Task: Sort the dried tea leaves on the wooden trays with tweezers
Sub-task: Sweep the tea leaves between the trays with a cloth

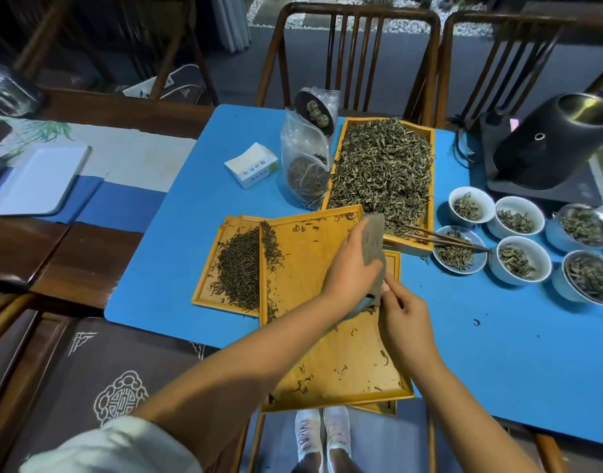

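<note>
A person stood at the near edge of a blue table. The left hand gripped a grey flat scraper upright over the nearest wooden tray, which held only scattered dark leaf bits. The right hand pinched the scraper's lower end. Left of it, partly under that tray, a second tray held a heap of dark tea leaves.

The tweezers lay unheld just beyond and right of the hands, bridging the far tray's near corner and a white bowl, long axis running left to right. The right hand was nearer them. The far tray was full of pale green leaves. Five more bowls of leaves sat toward the right edge.
</note>
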### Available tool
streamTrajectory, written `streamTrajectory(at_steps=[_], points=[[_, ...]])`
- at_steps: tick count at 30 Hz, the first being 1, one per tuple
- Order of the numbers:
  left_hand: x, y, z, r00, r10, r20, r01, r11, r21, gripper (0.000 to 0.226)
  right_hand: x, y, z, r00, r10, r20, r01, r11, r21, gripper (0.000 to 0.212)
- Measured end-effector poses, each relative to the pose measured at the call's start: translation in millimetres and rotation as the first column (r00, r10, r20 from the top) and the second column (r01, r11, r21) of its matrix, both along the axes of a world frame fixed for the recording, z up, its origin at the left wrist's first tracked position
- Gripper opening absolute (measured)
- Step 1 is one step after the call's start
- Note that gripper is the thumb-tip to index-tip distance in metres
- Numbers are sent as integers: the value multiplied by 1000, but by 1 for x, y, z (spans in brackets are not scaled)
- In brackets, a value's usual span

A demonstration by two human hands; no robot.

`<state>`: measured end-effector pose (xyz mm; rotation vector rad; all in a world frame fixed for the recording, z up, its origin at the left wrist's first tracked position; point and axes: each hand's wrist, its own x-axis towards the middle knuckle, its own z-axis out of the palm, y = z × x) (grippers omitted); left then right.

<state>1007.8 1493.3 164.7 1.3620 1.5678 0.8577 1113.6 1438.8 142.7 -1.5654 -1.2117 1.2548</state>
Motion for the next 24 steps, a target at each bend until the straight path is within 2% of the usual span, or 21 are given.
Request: streamTrajectory(at_steps=[10,13,16,20,24], points=[[-47,26,-13,973,98,-208,-87,994,61,62,3,1,0,996,-29,80,29,1000,2,35],[-61,26,-13,966,164,-199,-156,986,54,58,7,4,0,995,-22,101,23,1000,-3,35],[-61,27,-3,969,214,-124,-200,973,112,54,10,7,-3,993,-13,118,14,1000,-5,36],[-42,27,14,989,138,-52,-127,976,174,52,9,9,-5,993,-14,115,15,1000,-5,35],[-22,31,8,978,-25,-207,56,988,145,58,7,10,-6,993,4,119,-2,1000,-10,36]])
